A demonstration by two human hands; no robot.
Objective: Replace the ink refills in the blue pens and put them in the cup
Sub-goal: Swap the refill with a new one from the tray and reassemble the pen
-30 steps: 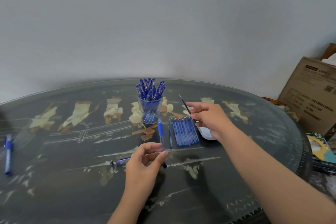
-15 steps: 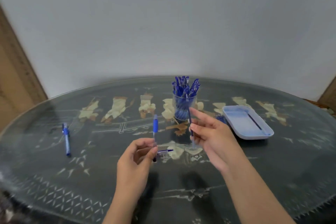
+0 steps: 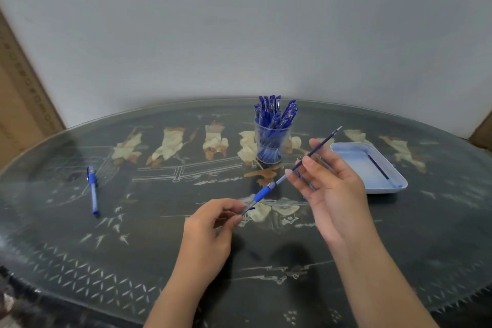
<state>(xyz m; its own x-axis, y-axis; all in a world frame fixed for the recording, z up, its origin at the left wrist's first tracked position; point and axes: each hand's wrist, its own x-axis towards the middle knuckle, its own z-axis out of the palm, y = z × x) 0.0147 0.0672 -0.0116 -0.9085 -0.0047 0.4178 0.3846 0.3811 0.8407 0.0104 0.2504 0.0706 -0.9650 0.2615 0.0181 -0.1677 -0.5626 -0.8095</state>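
Two pinches: left hand (image 3: 210, 231) on pen barrel (image 3: 262, 193), right hand (image 3: 332, 186) on refill (image 3: 323, 142).

Dark table (image 3: 159, 234) carries a cup (image 3: 271, 145), a tray (image 3: 354, 157) and a loose pen (image 3: 93, 190).

- Two hands are shown, the left hand (image 3: 210, 231) and the right hand (image 3: 332, 189), and both are bare.
- The left forearm (image 3: 175, 298) is seen uncovered from the wrist to the near edge of the view.
- The right forearm (image 3: 380, 279) is likewise uncovered. More of its length is shown, and it is widened toward the near right corner by the wide-angle lens.
- The fingers are seen to be slender.
- The fingernails (image 3: 307, 161) are kept short and plain, as far as can be made out.
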